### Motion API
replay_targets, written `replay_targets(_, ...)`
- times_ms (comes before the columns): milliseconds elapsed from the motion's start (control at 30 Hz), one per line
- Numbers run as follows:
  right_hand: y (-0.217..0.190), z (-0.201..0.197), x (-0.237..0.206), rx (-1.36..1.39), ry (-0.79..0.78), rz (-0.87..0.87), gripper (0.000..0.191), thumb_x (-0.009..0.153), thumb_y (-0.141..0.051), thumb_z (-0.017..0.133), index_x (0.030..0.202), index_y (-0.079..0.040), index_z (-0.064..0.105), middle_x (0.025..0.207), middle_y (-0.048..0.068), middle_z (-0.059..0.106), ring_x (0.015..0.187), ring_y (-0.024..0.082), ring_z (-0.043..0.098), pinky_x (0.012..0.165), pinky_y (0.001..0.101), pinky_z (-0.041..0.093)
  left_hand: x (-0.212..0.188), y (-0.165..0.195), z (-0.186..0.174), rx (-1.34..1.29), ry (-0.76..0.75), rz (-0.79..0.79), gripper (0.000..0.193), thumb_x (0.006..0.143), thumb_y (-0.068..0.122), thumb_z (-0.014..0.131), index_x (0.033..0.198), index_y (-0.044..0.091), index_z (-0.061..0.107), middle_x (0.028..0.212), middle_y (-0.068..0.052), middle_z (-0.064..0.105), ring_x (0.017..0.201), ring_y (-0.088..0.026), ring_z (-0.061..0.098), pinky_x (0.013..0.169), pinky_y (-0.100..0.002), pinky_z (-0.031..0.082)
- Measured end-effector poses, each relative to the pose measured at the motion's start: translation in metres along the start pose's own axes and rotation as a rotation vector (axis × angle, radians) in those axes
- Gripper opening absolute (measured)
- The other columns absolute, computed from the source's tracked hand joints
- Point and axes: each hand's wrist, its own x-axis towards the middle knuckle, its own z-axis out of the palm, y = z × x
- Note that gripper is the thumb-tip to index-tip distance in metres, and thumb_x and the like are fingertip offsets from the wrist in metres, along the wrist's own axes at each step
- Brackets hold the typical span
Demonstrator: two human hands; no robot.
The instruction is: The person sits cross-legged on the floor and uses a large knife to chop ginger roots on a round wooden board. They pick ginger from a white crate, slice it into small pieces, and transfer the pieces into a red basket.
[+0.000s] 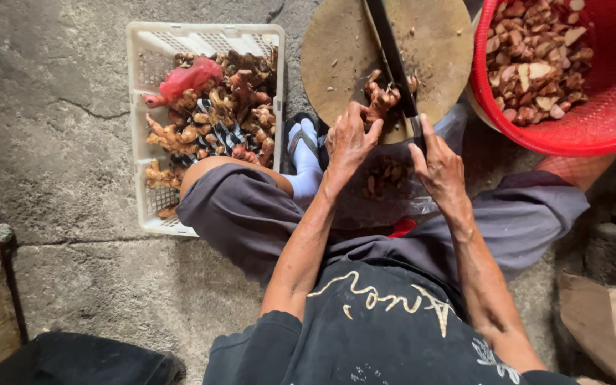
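Layout around the chopping block (344,50)

On the chopping block lie a root (381,100) and a knife (393,60). Left of the block stands a crate (144,85) of roots; right of it, a basket (607,107) of cut pieces.

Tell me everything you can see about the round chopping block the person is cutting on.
The round chopping block looks like a thick slice of tan wood, worn and stained, its top edge cut off by the frame. It lies flat on the concrete floor, between the white plastic crate and the red basket. Small root scraps dot its face. The left hand presses a knobbly ginger-like root onto its near edge, while the right hand holds a dark-bladed knife across it.
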Motion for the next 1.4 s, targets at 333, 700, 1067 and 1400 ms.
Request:
replay_targets(333, -0.011, 0.010, -0.003, 0.087, 0.019, 0.137, 0.062, 0.106, -0.020, 0.065, 0.161, -0.013, 0.036, 0.141, 0.024, 0.065, 0.085, 0.035, 0.074, 0.065, 0.0395, 0.062, 0.004, 0.000, 0.006, 0.013, -0.023, -0.015, 0.041, 0.081, 0.038, 0.080, 0.104, 0.012, 0.059, 0.094, -0.009, 0.072, 0.092, -0.033, 0.068, 0.077, -0.049, 0.050)
replay_targets(700, 0.012, 0.013, -0.009, -0.150, -0.012, -0.023, 0.068, 0.099, -0.023, 0.071, 0.160, -0.018, 0.042, 0.100, 0.016, 0.066, 0.077, 0.038, 0.069, 0.066, 0.0481, 0.057, -0.001, -0.005, 0.009, 0.011, -0.043, -0.026, 0.041, 0.082, 0.037, 0.078, 0.106, 0.011, 0.058, 0.099, -0.008, 0.072, 0.095, -0.032, 0.068, 0.078, -0.049, 0.049)
replay_targets(1067, -0.001, -0.016, -0.008, -0.129, 0.072, -0.105, 0.069, 0.102, -0.022, 0.073, 0.162, -0.018, 0.038, 0.097, 0.014, 0.065, 0.069, 0.033, 0.068, 0.059, 0.0435, 0.057, -0.003, -0.002, 0.009, 0.022, -0.037, -0.005, 0.042, 0.084, 0.038, 0.078, 0.107, 0.011, 0.057, 0.100, -0.009, 0.072, 0.096, -0.033, 0.067, 0.078, -0.050, 0.049)
replay_targets(1400, 0.002, 0.012, -0.016, -0.003, -0.006, -0.005, 0.067, 0.104, -0.023, 0.069, 0.163, -0.019, 0.038, 0.102, 0.018, 0.067, 0.082, 0.038, 0.069, 0.070, 0.0486, 0.057, -0.003, -0.002, 0.011, 0.048, -0.028, 0.021, 0.042, 0.085, 0.037, 0.078, 0.109, 0.010, 0.056, 0.101, -0.010, 0.071, 0.095, -0.033, 0.066, 0.078, -0.050, 0.048)
